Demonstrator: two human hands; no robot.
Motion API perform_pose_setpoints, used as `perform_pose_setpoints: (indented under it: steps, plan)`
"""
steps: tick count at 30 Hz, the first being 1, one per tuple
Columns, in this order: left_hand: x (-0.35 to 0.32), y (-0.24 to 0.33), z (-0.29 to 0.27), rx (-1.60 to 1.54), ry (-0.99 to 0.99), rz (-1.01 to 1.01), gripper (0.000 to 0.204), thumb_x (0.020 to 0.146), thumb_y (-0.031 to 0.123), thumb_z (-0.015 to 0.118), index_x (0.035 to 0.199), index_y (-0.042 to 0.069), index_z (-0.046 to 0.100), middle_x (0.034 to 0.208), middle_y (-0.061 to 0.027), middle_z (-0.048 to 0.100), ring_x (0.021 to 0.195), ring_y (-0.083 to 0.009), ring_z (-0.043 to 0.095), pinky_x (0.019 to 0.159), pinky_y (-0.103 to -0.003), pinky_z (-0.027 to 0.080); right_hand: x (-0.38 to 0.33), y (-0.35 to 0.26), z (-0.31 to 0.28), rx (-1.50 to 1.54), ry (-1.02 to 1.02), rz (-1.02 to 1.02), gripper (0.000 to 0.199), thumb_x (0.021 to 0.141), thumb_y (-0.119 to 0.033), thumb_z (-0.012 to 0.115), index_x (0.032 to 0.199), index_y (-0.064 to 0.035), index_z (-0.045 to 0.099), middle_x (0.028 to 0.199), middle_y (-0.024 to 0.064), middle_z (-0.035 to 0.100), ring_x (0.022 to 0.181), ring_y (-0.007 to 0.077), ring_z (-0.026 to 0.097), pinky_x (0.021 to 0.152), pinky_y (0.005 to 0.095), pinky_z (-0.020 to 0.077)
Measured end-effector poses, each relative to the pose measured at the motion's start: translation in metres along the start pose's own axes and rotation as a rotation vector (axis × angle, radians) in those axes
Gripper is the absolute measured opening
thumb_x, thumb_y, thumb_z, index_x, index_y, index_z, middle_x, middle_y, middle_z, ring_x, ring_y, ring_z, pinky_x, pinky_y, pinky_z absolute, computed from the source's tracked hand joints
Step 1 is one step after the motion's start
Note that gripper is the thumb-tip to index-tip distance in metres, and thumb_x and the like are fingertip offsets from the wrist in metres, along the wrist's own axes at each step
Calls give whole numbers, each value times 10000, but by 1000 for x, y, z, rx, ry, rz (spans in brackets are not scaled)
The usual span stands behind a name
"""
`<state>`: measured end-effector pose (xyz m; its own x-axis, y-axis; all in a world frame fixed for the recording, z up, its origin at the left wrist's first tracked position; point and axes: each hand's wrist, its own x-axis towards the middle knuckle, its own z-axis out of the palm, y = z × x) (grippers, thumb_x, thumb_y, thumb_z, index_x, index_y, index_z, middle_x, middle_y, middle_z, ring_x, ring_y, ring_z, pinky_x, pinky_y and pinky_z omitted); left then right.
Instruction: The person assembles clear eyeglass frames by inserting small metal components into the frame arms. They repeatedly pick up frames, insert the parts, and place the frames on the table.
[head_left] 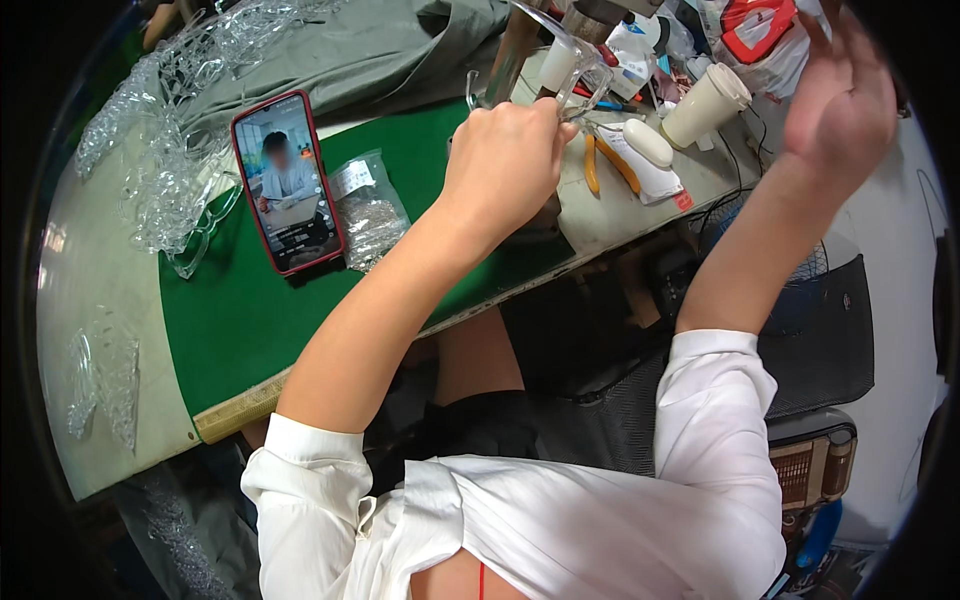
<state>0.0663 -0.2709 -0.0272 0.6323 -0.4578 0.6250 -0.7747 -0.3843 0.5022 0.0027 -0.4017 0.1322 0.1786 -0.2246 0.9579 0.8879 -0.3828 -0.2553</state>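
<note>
My left hand (508, 165) is closed, its back toward me, over the far edge of the green mat (225, 340). Clear plastic that looks like an eyeglass frame (590, 78) juts out past its fingers on both sides. The grip itself is hidden under the hand. Behind it stands an upright metal tool with a brownish shaft (508, 55), partly covered. My right hand (842, 105) is raised at the far right, fingers spread and pointing away, with nothing seen in it. It is nearest to a red and white plastic bag (755, 35).
A red-cased phone (288, 185) lies by a clear bag of small metal parts (372, 215). Clear plastic frames (170, 150) heap at the left. Orange-handled pliers (592, 165), a white rounded object (648, 143) and a lidded cup (706, 105) are at the right. Grey cloth (350, 55) lies behind.
</note>
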Motion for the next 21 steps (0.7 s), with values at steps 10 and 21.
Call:
perform_pose_setpoints:
  steps: [10,21]
  plan:
    - [-223,-65,-210,-931,105,-317,212,941,165,536,1015,-12,627,976,-183,654,808,-220,651,720,-316,537,-240,6,3,-202,-176,574,286,842,48,559,1112,-24,497,1127,64,466,1007,140,471,882,267,391]
    - [-377,-95,-377,-646,762,-986,429,985,340,450,1217,-18,496,942,-128,649,992,-250,636,757,-303,568,-247,4,35,-140,-308,532,165,887,42,518,1043,-8,508,1135,73,443,931,115,456,818,227,375]
